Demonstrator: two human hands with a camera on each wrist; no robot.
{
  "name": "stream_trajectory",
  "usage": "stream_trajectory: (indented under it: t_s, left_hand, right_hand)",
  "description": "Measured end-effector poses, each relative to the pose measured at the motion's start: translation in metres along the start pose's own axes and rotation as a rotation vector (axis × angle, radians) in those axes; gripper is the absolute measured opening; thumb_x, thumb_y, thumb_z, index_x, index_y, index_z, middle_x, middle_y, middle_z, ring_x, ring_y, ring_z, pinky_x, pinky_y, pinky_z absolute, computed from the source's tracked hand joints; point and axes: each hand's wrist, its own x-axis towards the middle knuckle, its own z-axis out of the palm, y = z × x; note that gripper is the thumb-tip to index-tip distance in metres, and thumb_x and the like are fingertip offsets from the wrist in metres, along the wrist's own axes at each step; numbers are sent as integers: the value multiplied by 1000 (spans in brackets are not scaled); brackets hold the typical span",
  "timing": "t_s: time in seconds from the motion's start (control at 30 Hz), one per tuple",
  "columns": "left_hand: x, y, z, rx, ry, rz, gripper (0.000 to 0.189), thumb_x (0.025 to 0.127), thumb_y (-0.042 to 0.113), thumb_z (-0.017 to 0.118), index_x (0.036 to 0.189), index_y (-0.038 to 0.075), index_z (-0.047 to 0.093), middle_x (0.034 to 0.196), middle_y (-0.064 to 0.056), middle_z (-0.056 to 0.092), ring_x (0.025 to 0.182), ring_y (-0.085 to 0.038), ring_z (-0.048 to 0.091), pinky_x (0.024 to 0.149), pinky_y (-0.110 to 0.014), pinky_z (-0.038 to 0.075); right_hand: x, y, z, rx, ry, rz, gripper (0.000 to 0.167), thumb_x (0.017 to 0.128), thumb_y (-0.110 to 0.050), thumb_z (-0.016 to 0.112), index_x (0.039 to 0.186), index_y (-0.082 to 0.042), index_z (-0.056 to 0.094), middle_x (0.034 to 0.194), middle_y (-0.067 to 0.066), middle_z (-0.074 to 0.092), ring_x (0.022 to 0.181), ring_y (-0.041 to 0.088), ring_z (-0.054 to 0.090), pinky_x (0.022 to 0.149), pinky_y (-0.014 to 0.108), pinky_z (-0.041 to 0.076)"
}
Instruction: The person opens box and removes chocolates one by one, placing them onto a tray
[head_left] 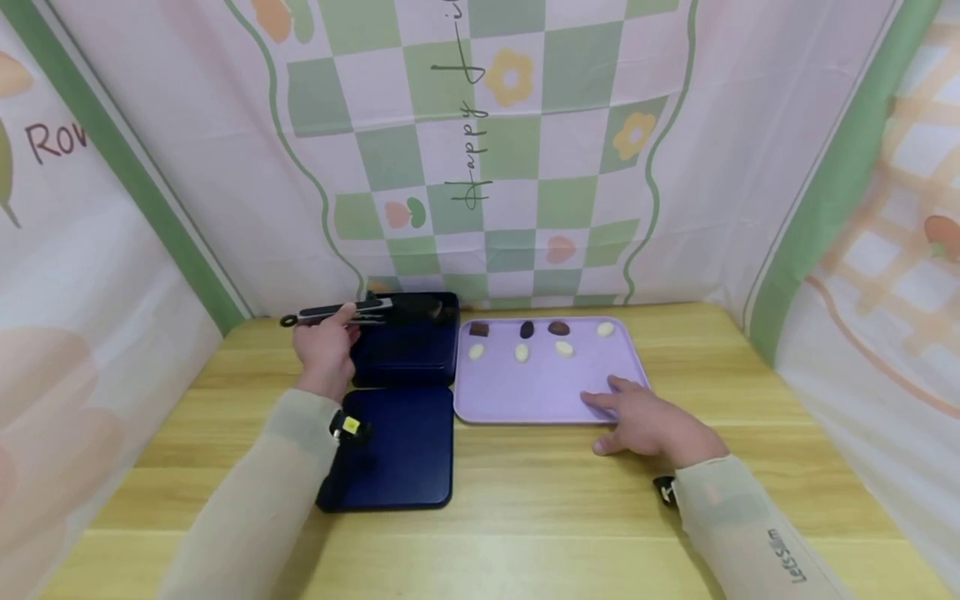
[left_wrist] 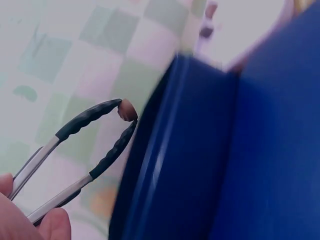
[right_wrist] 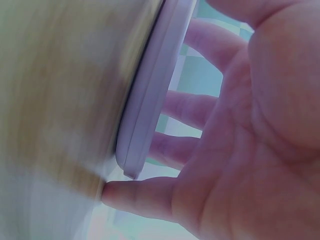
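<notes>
Tray (head_left: 525, 396) in lavender plastic is set to the right of a dark blue open box (head_left: 405, 367), and seven small pieces are laid out on it in two rows. In the far row a brown square (head_left: 479, 330), a near-black oval (head_left: 527, 330), a brown oval (head_left: 558, 328) and a white oval (head_left: 605, 329) are seen; in the nearer row, three white ovals (head_left: 522, 352). The box's interior is too dark for its contents to be told. In front of it a flat dark blue lid (head_left: 401, 450) is laid.

Black-tipped metal tongs (left_wrist: 82, 120) are pinched by the left hand (head_left: 326, 354) over the box's far side, and a brown piece (left_wrist: 128, 110) is held between their tips (best seen from the left wrist). The right hand (head_left: 648, 425) is spread at the tray's near right corner, with fingers laid over the rim.

All is carried by a light wood-grain bench (head_left: 540, 508). Behind it, a cloth (head_left: 517, 150) is printed with green and white checks, flowers and sideways lettering, "Happy" among it; printed cloth is also hung at both sides.
</notes>
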Motion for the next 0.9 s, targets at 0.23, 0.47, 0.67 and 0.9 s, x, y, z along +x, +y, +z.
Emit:
stream_trajectory:
  t_s: [0.23,0.47,0.67,0.9]
  left_hand:
    - [-43,-12,56,-26,-126,119,44,80,6,85,115,-5,60,89,-11,70,89,-40,68,79,-44,57]
    - [-83,-37,93,134,-232,232,43,77,8,86,110,3,59,92,-6,66,78,-24,64,75,-40,55]
    - [-108,-61,115,329,-265,373,40,73,13,90,94,8,57,78,-1,63,70,-16,61,69,-32,54]
    - [-136,-92,145,308,-337,334,43,68,12,93,91,9,56,80,1,64,73,-12,60,68,-30,54]
  right_hand:
    - [-1,0,0,-1,2,1,78,81,-40,82,145,-8,52,150,41,21,135,61,21,106,69,22]
    - [-1,-3,0,-4,6,-3,75,82,-38,82,145,-9,53,151,40,22,136,59,22,107,68,22]
    - [1,-4,2,2,2,13,76,81,-39,82,145,-12,53,152,38,23,137,58,22,107,67,22]
    - [1,0,0,4,1,41,77,81,-40,82,147,-15,52,153,37,21,137,58,20,106,69,22]
